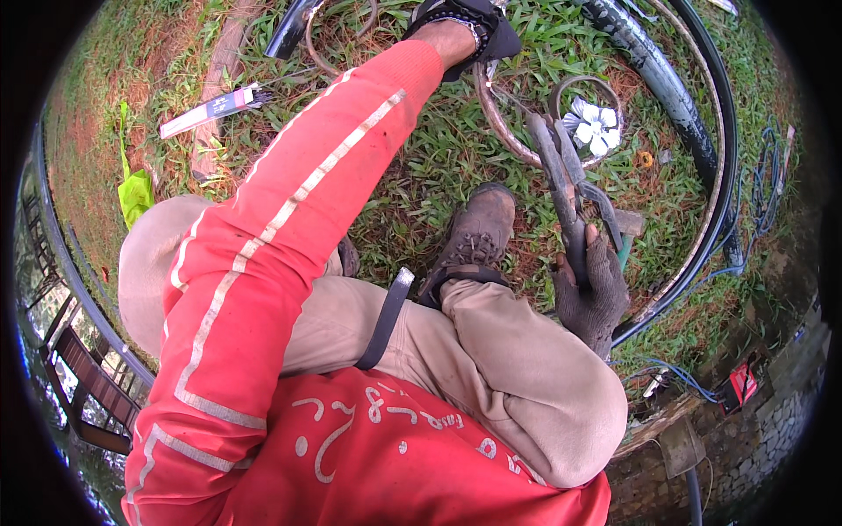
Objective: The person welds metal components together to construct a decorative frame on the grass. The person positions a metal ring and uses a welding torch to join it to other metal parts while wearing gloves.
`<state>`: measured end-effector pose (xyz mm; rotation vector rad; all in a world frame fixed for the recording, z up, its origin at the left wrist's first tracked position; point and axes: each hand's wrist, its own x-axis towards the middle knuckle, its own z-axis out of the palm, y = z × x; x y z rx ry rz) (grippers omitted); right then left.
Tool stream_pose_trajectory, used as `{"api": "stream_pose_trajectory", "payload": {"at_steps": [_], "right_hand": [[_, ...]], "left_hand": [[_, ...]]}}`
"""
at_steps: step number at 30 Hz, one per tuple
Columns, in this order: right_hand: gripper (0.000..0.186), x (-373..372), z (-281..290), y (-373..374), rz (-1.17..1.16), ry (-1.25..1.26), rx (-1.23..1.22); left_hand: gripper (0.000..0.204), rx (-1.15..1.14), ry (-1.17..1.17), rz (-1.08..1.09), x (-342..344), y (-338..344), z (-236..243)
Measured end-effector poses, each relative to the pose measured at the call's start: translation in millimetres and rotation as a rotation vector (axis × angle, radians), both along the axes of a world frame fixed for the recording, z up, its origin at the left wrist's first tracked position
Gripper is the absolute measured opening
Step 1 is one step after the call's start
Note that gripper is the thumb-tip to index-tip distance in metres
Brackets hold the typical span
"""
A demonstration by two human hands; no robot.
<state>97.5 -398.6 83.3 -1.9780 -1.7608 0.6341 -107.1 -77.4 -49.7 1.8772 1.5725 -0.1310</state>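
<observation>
My left hand [469,39], in a black glove, is at the top edge beside a curved, brownish metal strip [500,123], its fingers closed on something I cannot make out. My right hand [589,289], in a grey knitted glove, grips a dark metal hand tool [570,206] with long jaws, pointing away from me. Beside the jaws, a white flower-shaped piece [595,128] lies within a metal ring [572,83] on the grass. A green-handled tool [628,230] lies partly under the dark tool. A black strap [380,326] rests over my leg.
A large black tube [640,61] and curved strips arc on the right, near blue cable [765,210] and a red object [738,386]. Left are a weathered board [210,153], a pale package [203,112] and yellow-green material [135,195]. Stone paving [785,425] is lower right.
</observation>
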Motion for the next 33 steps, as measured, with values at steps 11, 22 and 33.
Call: {"api": "stream_pose_trajectory", "payload": {"at_steps": [11, 22, 33], "right_hand": [[0.065, 0.1, -2.3, 1.3, 0.008, 0.029, 0.019], [0.066, -0.5, -7.0, 1.0, -0.016, 0.039, 0.024], [0.069, 5.7, -3.9, -10.5, -0.03, 0.1, 0.051]], "left_hand": [[0.048, 0.001, -0.002, 0.0, -2.7, -1.6, 0.4], [0.05, 0.004, -0.003, -0.001, -4.4, -4.3, 0.6], [0.051, 0.009, -0.004, -0.002, -3.5, -3.5, 1.7]]}}
